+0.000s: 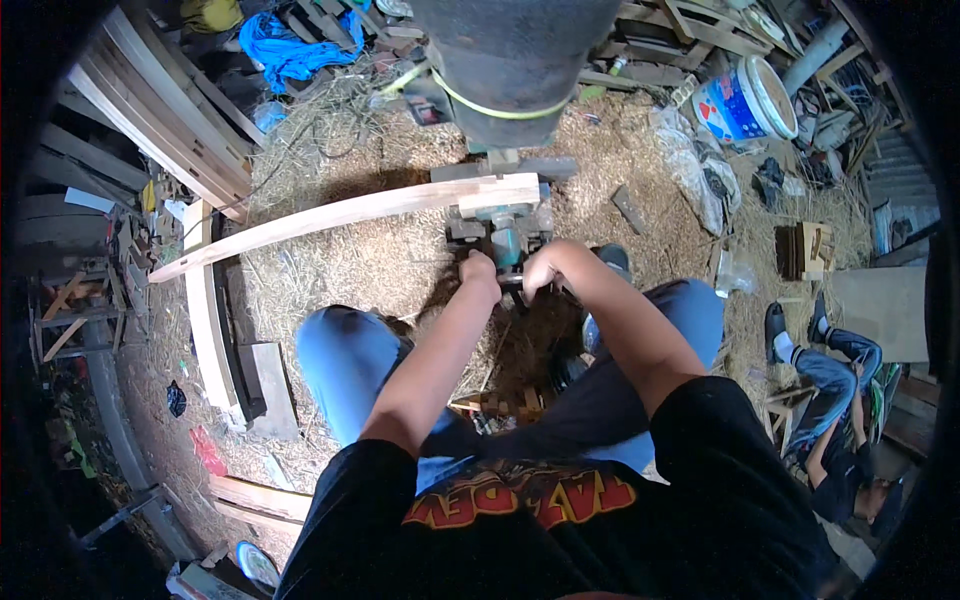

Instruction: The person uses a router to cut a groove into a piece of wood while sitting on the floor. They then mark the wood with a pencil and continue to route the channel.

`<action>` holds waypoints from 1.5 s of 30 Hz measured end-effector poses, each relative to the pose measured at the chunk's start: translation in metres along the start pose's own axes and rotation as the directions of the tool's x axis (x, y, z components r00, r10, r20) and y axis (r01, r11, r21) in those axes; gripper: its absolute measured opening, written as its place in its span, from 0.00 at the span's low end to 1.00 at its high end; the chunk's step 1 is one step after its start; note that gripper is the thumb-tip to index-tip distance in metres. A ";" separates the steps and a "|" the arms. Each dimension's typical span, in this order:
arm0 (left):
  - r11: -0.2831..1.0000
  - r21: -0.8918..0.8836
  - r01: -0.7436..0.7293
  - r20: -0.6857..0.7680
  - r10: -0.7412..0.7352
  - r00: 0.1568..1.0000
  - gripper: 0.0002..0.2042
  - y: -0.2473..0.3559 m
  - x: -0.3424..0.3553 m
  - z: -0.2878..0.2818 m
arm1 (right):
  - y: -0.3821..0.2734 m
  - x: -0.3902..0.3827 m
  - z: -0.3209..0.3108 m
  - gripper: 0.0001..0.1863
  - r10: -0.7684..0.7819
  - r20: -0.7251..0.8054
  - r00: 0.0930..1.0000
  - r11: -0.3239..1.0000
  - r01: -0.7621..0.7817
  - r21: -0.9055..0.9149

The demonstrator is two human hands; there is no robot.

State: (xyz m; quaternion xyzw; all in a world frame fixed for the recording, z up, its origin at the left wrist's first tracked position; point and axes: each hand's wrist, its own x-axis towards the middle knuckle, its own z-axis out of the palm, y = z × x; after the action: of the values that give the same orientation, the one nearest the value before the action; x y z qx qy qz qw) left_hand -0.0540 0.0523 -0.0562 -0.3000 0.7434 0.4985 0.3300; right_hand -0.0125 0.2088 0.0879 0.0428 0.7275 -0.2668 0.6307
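Between my knees and a dark post stands a teal and metal power tool (507, 243), its exact kind not clear from here. My left hand (478, 268) is closed at its near left side. My right hand (546, 270) bends down over the near right side, its fingers curled around a part there. Both sets of fingers are partly hidden. Just beyond the tool lies the end of a long, slightly curved pale wooden beam (370, 207). It reaches left and crosses over another squared timber (208, 310).
A thick dark post (510, 60) with a yellow-green cord stands straight ahead. Curved planks (165, 110) lean at the far left. Wood shavings (390, 255) cover the floor. Far right are a blue-white bucket (745, 103) and a small wooden block (817, 247). Another person (835, 375) sits at the right.
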 end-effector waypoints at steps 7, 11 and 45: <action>0.866 -0.359 0.348 0.223 -0.282 0.933 0.26 0.035 -0.063 0.011 | -0.008 -0.010 0.004 0.27 0.133 -0.192 0.972 0.962 -0.173 -0.210; 0.809 -0.472 0.349 0.243 -0.261 0.934 0.25 0.025 -0.051 0.010 | -0.020 -0.022 -0.003 0.25 0.239 -0.170 0.956 0.966 -0.252 -0.058; 0.805 -0.488 0.336 0.362 -0.163 0.918 0.22 -0.004 -0.004 0.018 | 0.026 0.031 0.027 0.12 -0.083 -0.330 0.940 0.996 0.083 -0.015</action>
State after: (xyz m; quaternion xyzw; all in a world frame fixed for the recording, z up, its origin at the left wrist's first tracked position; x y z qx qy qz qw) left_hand -0.0455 0.0680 -0.0602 -0.3971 0.4661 0.6791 0.4049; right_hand 0.0158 0.2105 0.0483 0.0561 0.8241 -0.2820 0.4880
